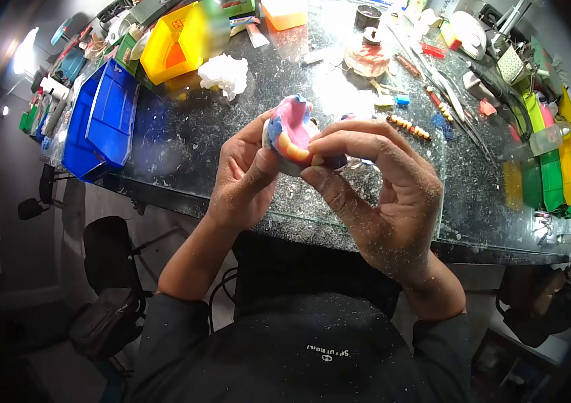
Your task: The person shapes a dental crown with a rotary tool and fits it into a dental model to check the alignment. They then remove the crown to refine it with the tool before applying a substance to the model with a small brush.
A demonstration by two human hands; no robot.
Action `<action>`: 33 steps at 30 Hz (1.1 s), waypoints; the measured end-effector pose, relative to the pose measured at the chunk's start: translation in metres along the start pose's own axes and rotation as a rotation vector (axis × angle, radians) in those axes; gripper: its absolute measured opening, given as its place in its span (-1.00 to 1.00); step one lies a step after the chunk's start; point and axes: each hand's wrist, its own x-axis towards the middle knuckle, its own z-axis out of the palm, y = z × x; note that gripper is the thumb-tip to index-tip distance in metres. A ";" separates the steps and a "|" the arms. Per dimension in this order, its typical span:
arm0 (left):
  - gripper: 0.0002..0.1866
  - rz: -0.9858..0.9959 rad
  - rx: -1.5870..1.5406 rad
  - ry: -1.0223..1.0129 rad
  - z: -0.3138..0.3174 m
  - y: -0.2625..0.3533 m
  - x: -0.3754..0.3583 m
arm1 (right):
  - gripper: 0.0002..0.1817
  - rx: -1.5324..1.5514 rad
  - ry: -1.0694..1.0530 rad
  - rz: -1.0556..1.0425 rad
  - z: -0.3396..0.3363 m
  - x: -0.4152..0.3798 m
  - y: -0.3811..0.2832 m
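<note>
A dental model [292,127] with pink and blue material and a row of yellowish teeth is held up over the near edge of the dark bench. My left hand [248,171] grips its left side, thumb on the near face. At its right side, my right hand [386,188] has thumb and index finger pinched round a small tooth [317,160] at the end of the row. Whether that tooth is fixed to the model I cannot tell. White dust covers both hands.
On the bench [184,141] are a blue bin [101,121], a yellow bin [171,47], crumpled white paper [223,75], a glass burner [367,59], strips of teeth [409,127] and long metal tools [456,101]. Green and yellow bins [552,178] stand at the right.
</note>
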 end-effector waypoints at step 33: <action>-0.15 0.015 -0.002 -0.035 0.003 0.003 0.001 | -0.74 -0.015 -0.021 -0.055 -0.002 0.003 -0.003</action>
